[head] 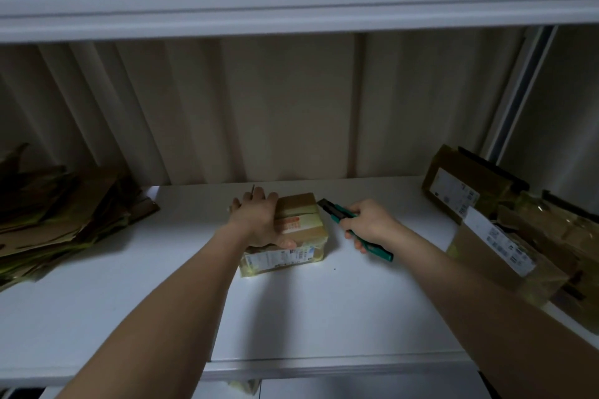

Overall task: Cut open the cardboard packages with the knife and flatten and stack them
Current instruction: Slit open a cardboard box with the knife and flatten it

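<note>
Both bare forearms reach forward over a white shelf (136, 301). The right hand (366, 225) is curled tight round the green handle of a utility knife (353, 227), fingers wrapped under it; the knife's dark tip points forward and left of the hand, toward the small cardboard box (303, 230), and sits just beside the box's far right corner; whether tip and box touch cannot be told. The left hand (259, 220) lies over the left part of that box's top, thumb hooked round the near edge and fingers bent down over the far left side, clamping it in place. The box stands upright on the shelf between the two hands, sealed with yellowish tape, with a white label on its near face and an orange-red one on top.

Well to the left of the left hand lies a pile of flattened cardboard (61, 204). To the right of the right hand, several taped packages (505, 223) with white labels crowd together. Behind everything rises a ribbed beige wall (275, 107)
</note>
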